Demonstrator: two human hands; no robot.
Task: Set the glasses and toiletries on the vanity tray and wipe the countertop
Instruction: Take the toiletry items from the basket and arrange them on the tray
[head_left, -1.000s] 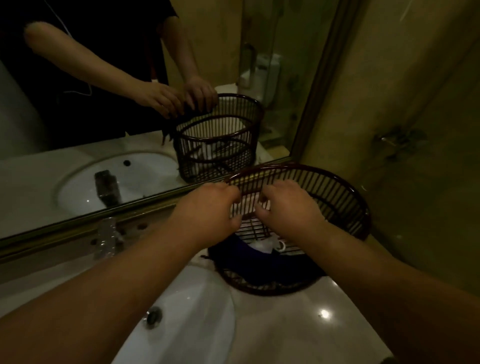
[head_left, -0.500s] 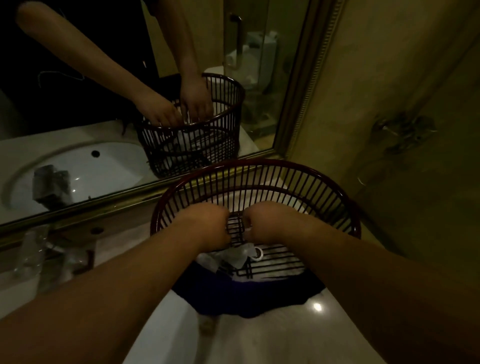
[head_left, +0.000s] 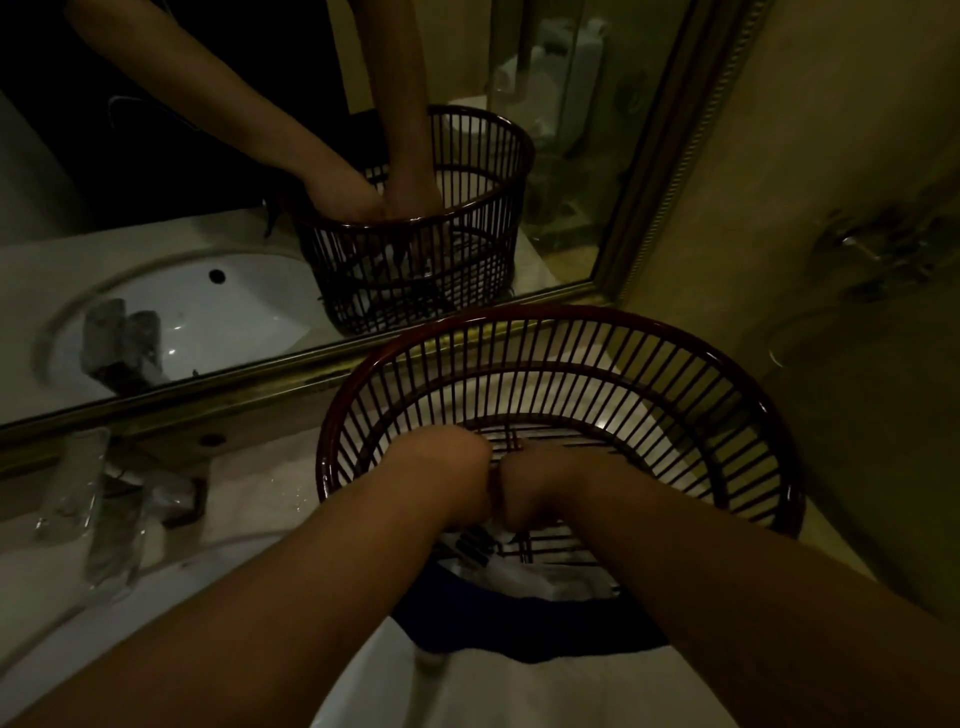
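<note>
Right of the tap, the left hand and right hand reach down, knuckles touching, into the dark red basket on the desk. Their fingers are hidden, so gripping or not I cannot tell; white packets, likely toiletries, lie just beneath both hands, no label readable.

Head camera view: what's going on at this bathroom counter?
A person has both hands down inside a dark red slatted basket that stands on the countertop in front of the mirror. The left hand and right hand sit knuckle to knuckle near the basket's floor. Their fingers are hidden, so what they hold cannot be told. Pale packets lie under the hands, a dark blue cloth lies at the basket's near side, and the faucet stands to the left.
</note>
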